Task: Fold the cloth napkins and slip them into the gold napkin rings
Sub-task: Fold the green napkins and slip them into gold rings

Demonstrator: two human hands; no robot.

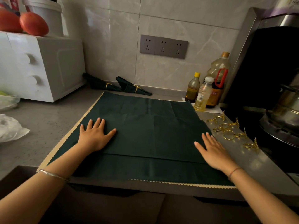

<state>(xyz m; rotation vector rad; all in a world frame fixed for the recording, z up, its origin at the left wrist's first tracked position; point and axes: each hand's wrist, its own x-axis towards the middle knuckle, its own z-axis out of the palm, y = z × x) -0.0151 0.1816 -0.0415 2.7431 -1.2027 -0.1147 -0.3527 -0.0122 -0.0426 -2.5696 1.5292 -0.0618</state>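
Your left hand [95, 136] lay flat on the dark green napkin [145, 126], fingers spread and straight, gripping nothing. Your right hand [213, 149] pressed down the same way near the cloth's right edge, its fingers straight and close together. The napkin was spread wide over the counter [48, 123], its cream scalloped trim showing along the left side and the near edge. A straight layer edge crossed the cloth just ahead of your wrists; whether it was a first fold or a second napkin underneath, you could not tell from here

By my reading, you were smoothing the cloth at the start of its folding. Two finished napkins [134, 88] lay already ringed at the back against the wall [113, 46], so this was likely the third. The loose gold rings [226, 128] sat on the counter just beside the napkin's right edge, between it and the stove [278, 126]

The next move probably called for pinching a corner or edge and carrying it across in a clean fold, then narrowing the cloth enough to pass through a ring. You would need to lift a ring without sweeping the others toward the stove
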